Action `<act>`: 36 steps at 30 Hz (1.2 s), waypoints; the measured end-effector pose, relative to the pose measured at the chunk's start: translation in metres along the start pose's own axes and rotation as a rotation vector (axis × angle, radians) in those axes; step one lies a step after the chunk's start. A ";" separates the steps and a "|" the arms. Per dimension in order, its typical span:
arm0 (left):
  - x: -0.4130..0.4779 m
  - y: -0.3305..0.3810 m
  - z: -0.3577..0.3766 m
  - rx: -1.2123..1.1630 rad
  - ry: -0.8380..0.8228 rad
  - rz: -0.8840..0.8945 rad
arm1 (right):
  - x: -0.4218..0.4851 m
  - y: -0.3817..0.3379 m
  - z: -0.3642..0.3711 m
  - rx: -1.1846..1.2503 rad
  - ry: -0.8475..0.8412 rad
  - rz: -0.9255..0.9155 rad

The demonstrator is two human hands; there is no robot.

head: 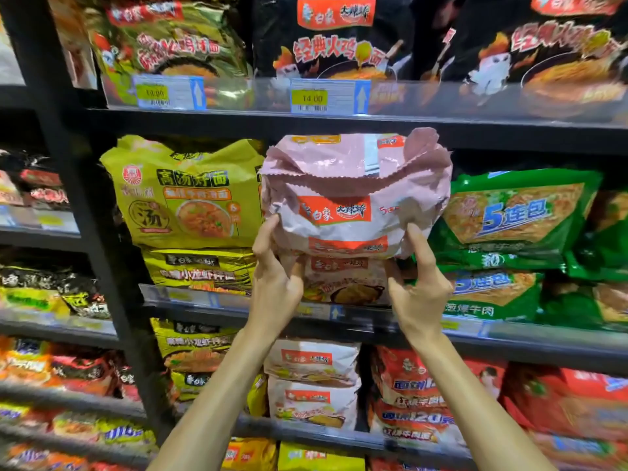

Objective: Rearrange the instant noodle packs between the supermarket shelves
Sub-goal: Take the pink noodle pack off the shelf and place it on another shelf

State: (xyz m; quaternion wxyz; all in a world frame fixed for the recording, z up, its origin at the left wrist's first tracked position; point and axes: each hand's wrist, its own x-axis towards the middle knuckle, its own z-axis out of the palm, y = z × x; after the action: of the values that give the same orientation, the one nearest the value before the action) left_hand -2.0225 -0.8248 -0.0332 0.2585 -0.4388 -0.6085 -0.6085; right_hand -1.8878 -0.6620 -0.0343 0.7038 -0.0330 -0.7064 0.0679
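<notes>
A person's left hand (pixel 275 277) and right hand (pixel 418 290) clasp the lower corners of a pink noodle multi-pack (pixel 353 198), fingers curled under its base, thumbs up its sides. The pack sits at the middle shelf, directly above a second pink pack (pixel 343 283). A yellow pack (pixel 183 195) stands just left of it and a green pack (pixel 516 212) just right. Its crinkled film looks light, soft and slippery, and the noodles inside are likely brittle, so support from below at both ends seems safer than gripping the loose top seal.

Black shelf (pixel 543 350), stacked yellow packs (pixel 197 270) left, lower pink pack (pixel 343 283) centre, green packs (pixel 492 294) right
</notes>
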 end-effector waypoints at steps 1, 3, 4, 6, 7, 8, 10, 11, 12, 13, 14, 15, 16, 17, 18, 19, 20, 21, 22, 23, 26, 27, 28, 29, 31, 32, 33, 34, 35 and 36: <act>0.000 -0.002 0.000 -0.002 -0.006 0.001 | 0.000 0.000 0.000 -0.005 -0.012 0.019; -0.001 -0.006 -0.001 -0.011 -0.023 -0.005 | -0.003 -0.001 0.000 -0.004 -0.054 0.059; -0.001 -0.006 -0.001 -0.010 -0.031 -0.007 | -0.005 -0.001 0.000 -0.005 -0.077 0.082; -0.001 -0.005 -0.002 -0.003 -0.055 -0.011 | -0.005 -0.001 -0.001 -0.009 -0.124 0.153; 0.001 -0.001 -0.002 -0.009 -0.067 -0.016 | -0.003 -0.001 0.000 -0.023 -0.130 0.182; 0.003 0.001 -0.002 -0.011 -0.071 -0.018 | 0.000 -0.001 0.000 -0.042 -0.131 0.193; 0.009 0.006 -0.002 -0.006 -0.064 -0.017 | 0.007 0.000 0.001 -0.063 -0.152 0.189; 0.012 0.007 -0.002 -0.009 -0.066 -0.024 | 0.010 -0.001 0.002 -0.062 -0.166 0.189; 0.013 0.007 -0.001 -0.015 -0.075 -0.027 | 0.013 -0.001 0.003 -0.059 -0.176 0.189; 0.013 0.006 0.000 -0.019 -0.085 -0.023 | 0.014 -0.001 0.003 -0.052 -0.182 0.188; 0.015 0.006 0.001 -0.018 -0.087 -0.017 | 0.016 -0.001 0.004 -0.041 -0.182 0.185; 0.018 0.006 0.002 -0.014 -0.086 -0.011 | 0.019 0.000 0.006 -0.032 -0.177 0.180; 0.022 0.007 0.004 -0.009 -0.086 -0.008 | 0.023 0.002 0.008 -0.028 -0.172 0.178; 0.027 0.009 0.005 -0.008 -0.091 -0.009 | 0.027 0.004 0.010 -0.028 -0.168 0.181; 0.030 0.008 0.006 -0.002 -0.093 -0.006 | 0.030 0.005 0.012 -0.031 -0.166 0.187; 0.033 0.008 0.008 0.010 -0.092 0.001 | 0.031 0.006 0.015 -0.032 -0.168 0.195; 0.034 0.006 0.009 0.024 -0.092 0.009 | 0.031 0.007 0.017 -0.027 -0.176 0.205; 0.033 0.003 0.010 0.037 -0.093 0.008 | 0.030 0.006 0.018 -0.020 -0.186 0.216; 0.032 0.002 0.012 0.043 -0.094 0.000 | 0.028 0.006 0.020 -0.015 -0.195 0.224; 0.030 0.001 0.013 0.044 -0.092 -0.012 | 0.025 0.007 0.021 -0.011 -0.200 0.226; 0.028 0.003 0.017 0.031 -0.065 -0.024 | 0.024 0.011 0.023 -0.005 -0.204 0.223; 0.029 0.004 0.017 0.026 -0.055 -0.026 | 0.024 0.012 0.023 -0.008 -0.202 0.225; 0.030 0.004 0.017 0.023 -0.051 -0.028 | 0.025 0.013 0.023 -0.011 -0.202 0.224; 0.031 0.003 0.017 0.025 -0.055 -0.035 | 0.025 0.013 0.023 -0.021 -0.205 0.222; 0.030 0.002 0.016 0.037 -0.078 -0.050 | 0.024 0.012 0.019 -0.053 -0.218 0.210; 0.029 0.001 0.015 0.048 -0.088 -0.050 | 0.023 0.011 0.017 -0.064 -0.224 0.209; 0.029 0.001 0.013 0.061 -0.092 -0.046 | 0.023 0.010 0.014 -0.073 -0.228 0.209; 0.030 0.003 0.013 0.075 -0.094 -0.041 | 0.025 0.009 0.012 -0.081 -0.233 0.208; 0.032 0.004 0.012 0.089 -0.096 -0.036 | 0.027 0.009 0.011 -0.086 -0.243 0.205; 0.033 0.006 0.012 0.104 -0.103 -0.034 | 0.030 0.008 0.010 -0.091 -0.257 0.206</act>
State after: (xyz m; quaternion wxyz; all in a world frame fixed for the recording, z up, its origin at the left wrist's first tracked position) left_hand -2.0310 -0.8061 -0.0034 0.2390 -0.4451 -0.6591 -0.5571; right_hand -1.8979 -0.6500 -0.0056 0.5949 -0.1279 -0.7857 0.1113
